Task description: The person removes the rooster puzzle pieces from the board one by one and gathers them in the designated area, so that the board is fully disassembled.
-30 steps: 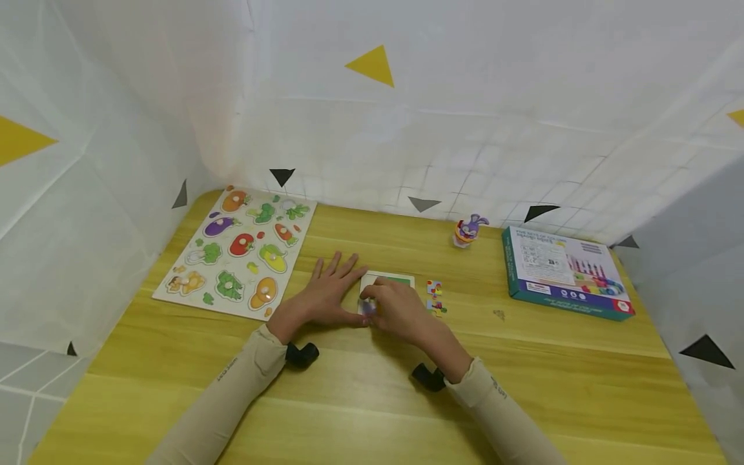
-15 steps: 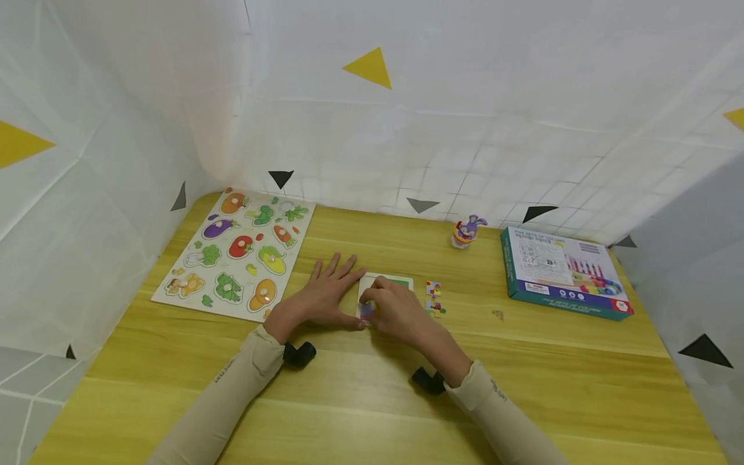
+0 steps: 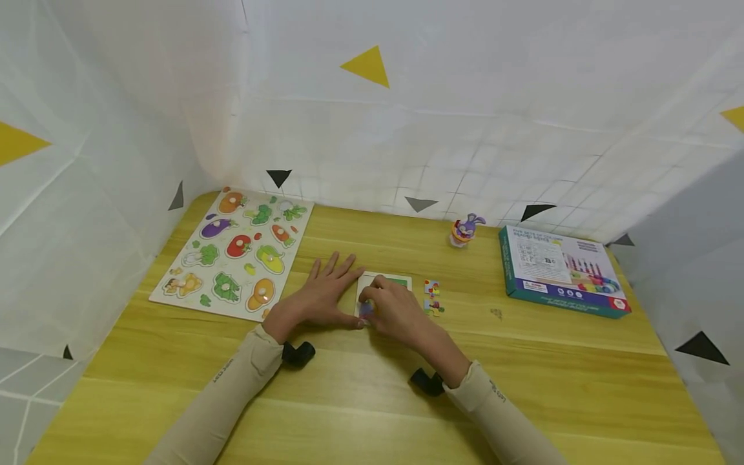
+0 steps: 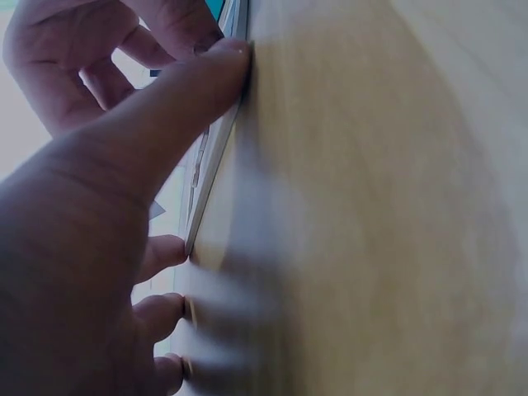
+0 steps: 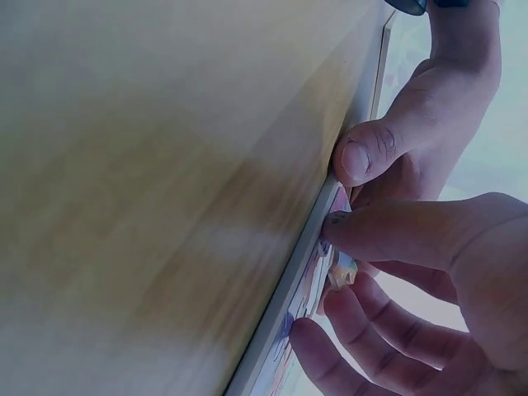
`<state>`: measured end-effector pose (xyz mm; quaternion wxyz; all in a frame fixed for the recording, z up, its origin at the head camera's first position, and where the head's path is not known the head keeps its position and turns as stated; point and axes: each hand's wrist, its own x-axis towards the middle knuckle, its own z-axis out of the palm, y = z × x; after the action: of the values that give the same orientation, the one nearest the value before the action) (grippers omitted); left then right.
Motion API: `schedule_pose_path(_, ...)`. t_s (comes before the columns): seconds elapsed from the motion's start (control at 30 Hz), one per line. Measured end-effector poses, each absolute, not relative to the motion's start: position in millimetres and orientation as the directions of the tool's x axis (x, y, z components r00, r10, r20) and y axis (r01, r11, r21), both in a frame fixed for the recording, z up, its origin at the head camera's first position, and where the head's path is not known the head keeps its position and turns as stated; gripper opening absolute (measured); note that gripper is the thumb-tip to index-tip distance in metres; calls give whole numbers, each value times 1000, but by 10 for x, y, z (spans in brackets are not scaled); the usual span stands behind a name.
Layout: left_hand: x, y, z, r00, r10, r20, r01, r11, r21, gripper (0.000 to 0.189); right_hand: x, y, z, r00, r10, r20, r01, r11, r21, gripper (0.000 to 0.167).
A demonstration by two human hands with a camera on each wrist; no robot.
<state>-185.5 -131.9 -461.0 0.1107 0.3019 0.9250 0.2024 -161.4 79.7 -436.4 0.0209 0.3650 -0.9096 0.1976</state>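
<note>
A small puzzle tray (image 3: pixel 360 287) with a pale rim and green inside lies at mid-table, partly covered by my right hand. My left hand (image 3: pixel 322 300) rests with fingers spread at its left side, the thumb touching the near left corner. Over the tray, my right hand (image 3: pixel 396 309) pinches a small jigsaw piece (image 5: pixel 343 272) between thumb and fingers, low against the tray in the right wrist view. Purple-blue printing shows beneath its fingertips. To the tray's right lie two loose colourful jigsaw pieces (image 3: pixel 432 287), one nearer me than the other.
A vegetable peg puzzle board (image 3: pixel 244 268) lies at the left. Towards the back stands a purple rabbit figure (image 3: pixel 464 231). A flat boxed toy set (image 3: pixel 564 271) sits at the right. White sheeting (image 3: pixel 325 142) encloses the table's (image 3: pixel 360 420) back and sides.
The head view has shifted very slightly. My right fingers have moved a little over the tray, showing more of the purple-blue print. My left hand keeps its place at the corner.
</note>
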Motion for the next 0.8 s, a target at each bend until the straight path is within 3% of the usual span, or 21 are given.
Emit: schedule_pose_path(0.8,-1861,-1324,-4614,-797,597,-88,508,743,436,106,-1599,811,-4382,-734,-653,188,-671,654,-349,30)
